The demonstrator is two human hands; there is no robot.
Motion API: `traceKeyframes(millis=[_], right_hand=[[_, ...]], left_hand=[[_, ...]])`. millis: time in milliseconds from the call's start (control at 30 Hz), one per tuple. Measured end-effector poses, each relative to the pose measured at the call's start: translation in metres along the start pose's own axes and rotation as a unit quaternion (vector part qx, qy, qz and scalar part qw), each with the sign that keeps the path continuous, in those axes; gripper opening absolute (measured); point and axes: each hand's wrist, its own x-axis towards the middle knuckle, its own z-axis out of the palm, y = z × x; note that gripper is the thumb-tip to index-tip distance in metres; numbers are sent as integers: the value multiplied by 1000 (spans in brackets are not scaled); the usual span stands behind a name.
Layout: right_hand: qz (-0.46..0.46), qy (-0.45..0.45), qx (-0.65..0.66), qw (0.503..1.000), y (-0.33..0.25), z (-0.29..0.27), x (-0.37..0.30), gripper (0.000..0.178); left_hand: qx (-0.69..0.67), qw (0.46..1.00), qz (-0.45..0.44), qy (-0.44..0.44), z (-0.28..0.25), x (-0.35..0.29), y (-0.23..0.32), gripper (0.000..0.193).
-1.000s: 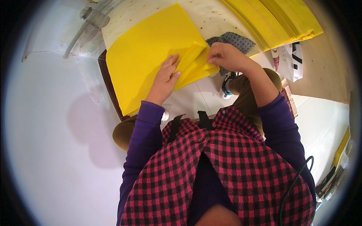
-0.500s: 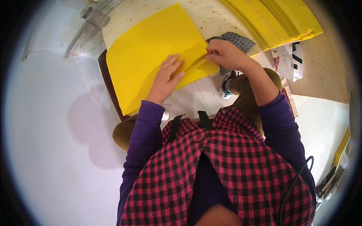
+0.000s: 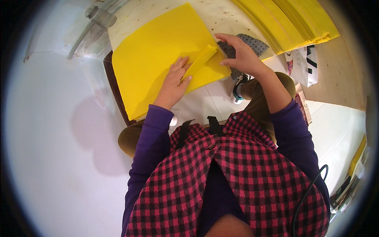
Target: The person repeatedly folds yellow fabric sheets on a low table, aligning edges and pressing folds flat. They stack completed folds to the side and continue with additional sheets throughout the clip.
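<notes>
A wide yellow sheet (image 3: 158, 43), paper- or cloth-like, lies on a pale wooden board. Near its right side a narrow flap (image 3: 202, 59) is folded up, standing off the yellow layer below. My left hand (image 3: 173, 85) rests flat on the sheet at the lower end of this flap, fingers stretched and thumb apart. Just off the flap's upper end, my right hand (image 3: 244, 57) is raised with thumb and fingers spread and nothing between them. Under and beside it is a grey textured cloth (image 3: 252, 44).
Folded yellow stacks (image 3: 292, 23) lie at the upper right on the board (image 3: 134, 23). A white printed bag (image 3: 311, 65) hangs below them. At the upper left a grey metal fitting (image 3: 100, 16) stands by the white wall. My shoe (image 3: 237, 93) is under the board's edge.
My right hand has let go of the sheet's edge and opened, shifting slightly up. The flap now stands up and leans toward my left hand, which has stayed in place.
</notes>
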Motion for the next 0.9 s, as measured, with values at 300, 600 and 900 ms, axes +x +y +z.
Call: traceKeyframes(millis=[300, 600, 900], right_hand=[[51, -85, 118, 988, 17, 32, 19, 36], [49, -76, 165, 982, 16, 35, 18, 15], [100, -84, 188, 973, 10, 32, 18, 17]], left_hand=[[57, 998, 13, 16, -1, 2, 12, 45], [287, 951, -76, 87, -61, -81, 0, 57], [28, 934, -215, 283, -102, -157, -67, 47]])
